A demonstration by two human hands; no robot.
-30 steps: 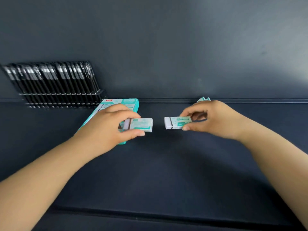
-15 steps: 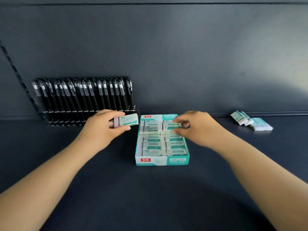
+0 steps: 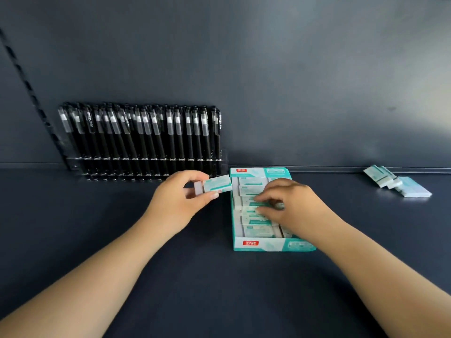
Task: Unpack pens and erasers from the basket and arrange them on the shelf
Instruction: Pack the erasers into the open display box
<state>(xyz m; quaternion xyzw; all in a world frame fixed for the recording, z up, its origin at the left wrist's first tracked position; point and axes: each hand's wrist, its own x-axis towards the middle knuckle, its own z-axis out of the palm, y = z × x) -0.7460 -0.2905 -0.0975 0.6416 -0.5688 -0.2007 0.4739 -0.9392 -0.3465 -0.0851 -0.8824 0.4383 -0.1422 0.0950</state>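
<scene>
Two hands work over one dark shelf (image 3: 170, 289) in the head view, the only view there is. The left hand (image 3: 178, 203) pinches a sleeved eraser (image 3: 214, 186) between thumb and forefinger, lifted clear of the shelf at about 9 o'clock from the eraser box (image 3: 271, 243); holding it by its bare white end leaves the printed sleeve free, probably so it can be slid into a slot. The right hand (image 3: 290, 206) lies curled on the packed rows inside the box, fingertips (image 3: 260, 198) pressing an eraser there; whether they grip it or only seat it I cannot tell. The box stands open-topped at the shelf's middle, likely so both hands can reach in. At 10 o'clock from it a row of black pens (image 3: 141, 142) leans against the back wall in a clear holder (image 3: 73, 162), caps up, apparently already arranged. At 2 o'clock, well apart, a few loose erasers (image 3: 395, 185) lie overlapped near the back wall, not yet boxed. No basket shows.
</scene>
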